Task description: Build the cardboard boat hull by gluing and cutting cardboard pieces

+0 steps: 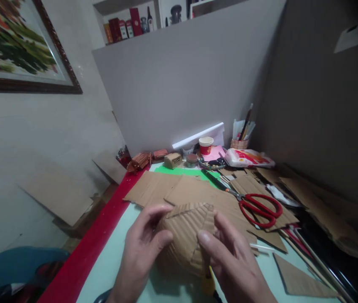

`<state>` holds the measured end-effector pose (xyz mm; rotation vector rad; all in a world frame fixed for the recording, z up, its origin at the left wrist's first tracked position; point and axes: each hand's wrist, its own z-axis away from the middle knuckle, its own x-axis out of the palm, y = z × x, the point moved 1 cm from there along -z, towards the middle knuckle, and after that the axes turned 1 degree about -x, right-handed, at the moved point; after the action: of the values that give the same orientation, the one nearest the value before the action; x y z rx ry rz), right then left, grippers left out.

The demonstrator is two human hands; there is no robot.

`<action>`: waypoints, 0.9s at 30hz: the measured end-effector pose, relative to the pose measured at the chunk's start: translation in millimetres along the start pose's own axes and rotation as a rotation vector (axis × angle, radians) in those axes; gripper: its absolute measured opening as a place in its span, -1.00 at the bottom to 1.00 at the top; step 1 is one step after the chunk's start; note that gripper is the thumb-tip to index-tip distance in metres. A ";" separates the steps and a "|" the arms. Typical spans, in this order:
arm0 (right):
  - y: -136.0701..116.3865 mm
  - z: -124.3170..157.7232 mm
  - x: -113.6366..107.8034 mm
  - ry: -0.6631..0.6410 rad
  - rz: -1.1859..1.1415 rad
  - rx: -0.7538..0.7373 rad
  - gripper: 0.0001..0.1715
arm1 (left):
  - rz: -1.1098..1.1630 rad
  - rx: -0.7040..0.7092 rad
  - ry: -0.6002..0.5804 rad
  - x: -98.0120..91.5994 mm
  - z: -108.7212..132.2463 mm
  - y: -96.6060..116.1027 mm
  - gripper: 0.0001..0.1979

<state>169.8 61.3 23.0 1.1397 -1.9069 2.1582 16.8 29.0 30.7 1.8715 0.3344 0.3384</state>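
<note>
A rounded cardboard piece (187,231) with ridged, creased sides is held up just above the near part of the table. My left hand (142,246) grips its left side, thumb on the near face and fingers behind. On the right side, my right hand (231,254) presses its thumb against the face, with a finger at the upper corner. A yellow and black tool (209,284) shows below the right palm; its kind and whether that hand holds it are unclear. Flat cardboard sheets (156,187) lie just beyond both hands.
Red-handled scissors (259,210) and a black-handled tool (215,180) lie on cardboard at right. Farther back stand a paper cup (206,145), a small cardboard box (173,160), a tissue pack (248,158) and a brush holder (239,143). A grey panel (185,84) rises behind.
</note>
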 end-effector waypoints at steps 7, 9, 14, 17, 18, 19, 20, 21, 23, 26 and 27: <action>-12.4 12.6 12.6 -0.144 -0.006 0.103 0.08 | 0.136 -0.065 -0.245 -21.7 1.9 -10.4 -0.80; -9.8 14.5 15.3 -0.133 -0.004 0.100 0.17 | 0.154 -0.066 -0.255 -20.0 4.3 -14.4 -0.83; 14.5 15.2 12.1 0.032 -0.088 0.023 0.00 | 0.171 0.001 -0.173 -1.7 12.4 -19.8 -0.88; 24.4 13.7 6.4 0.110 -0.153 -0.025 -0.11 | 0.215 0.003 -0.109 9.9 17.8 -21.3 -0.91; 25.4 13.0 4.5 0.119 -0.162 -0.033 -0.14 | 0.229 -0.001 -0.096 13.0 19.3 -21.8 -0.91; 25.4 12.3 2.9 0.119 -0.170 -0.038 -0.17 | 0.246 -0.005 -0.084 15.8 20.5 -22.2 -0.91; 24.7 11.5 1.7 0.111 -0.177 -0.042 -0.20 | 0.265 -0.012 -0.072 18.1 21.4 -22.6 -0.92; 23.7 10.7 0.9 0.096 -0.188 -0.046 -0.24 | 0.286 -0.019 -0.061 20.1 22.2 -23.1 -0.92; 21.4 8.8 0.8 0.065 -0.227 -0.060 -0.32 | 0.315 -0.021 -0.044 22.8 23.1 -23.9 -0.93; 19.6 5.8 3.1 0.052 -0.294 -0.089 -0.43 | 0.287 0.008 -0.042 23.9 23.9 -25.5 -0.90; 19.4 5.0 3.9 0.061 -0.306 -0.099 -0.46 | 0.265 0.024 -0.049 23.7 24.0 -26.4 -0.89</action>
<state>160.0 50.6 8.7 1.2377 -1.6663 1.8937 46.3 25.7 -0.2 1.9478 0.0558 0.4678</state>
